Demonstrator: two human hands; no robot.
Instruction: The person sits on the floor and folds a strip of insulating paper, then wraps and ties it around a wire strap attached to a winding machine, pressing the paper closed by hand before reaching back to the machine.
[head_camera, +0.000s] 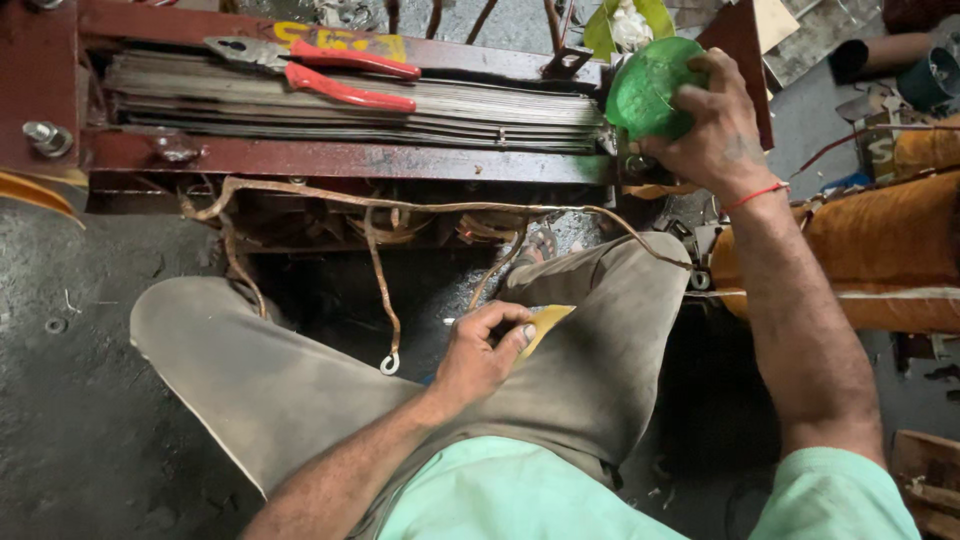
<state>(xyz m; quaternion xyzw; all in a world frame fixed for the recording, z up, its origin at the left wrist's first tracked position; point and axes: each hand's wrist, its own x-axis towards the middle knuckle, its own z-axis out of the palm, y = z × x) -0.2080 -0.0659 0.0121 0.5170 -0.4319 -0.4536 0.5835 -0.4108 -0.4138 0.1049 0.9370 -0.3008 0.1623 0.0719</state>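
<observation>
My left hand (482, 352) rests near my knee and pinches a small yellow-brown piece of insulating paper (546, 322) between thumb and fingers. My right hand (712, 125) is raised at the upper right, closed around a green roll of tape (648, 88), held against the right end of a dark red metal frame (330, 160). That frame clamps a stack of thin grey steel laminations (400, 105). Red-handled pliers (320, 70) lie on top of the stack.
Bare wire leads with a hooked end (389, 362) hang from the frame between my knees. A large orange-brown wound coil (880, 250) lies at the right. A bolt (45, 135) sticks out at the frame's left end. Dark gritty floor (70, 430) lies at left.
</observation>
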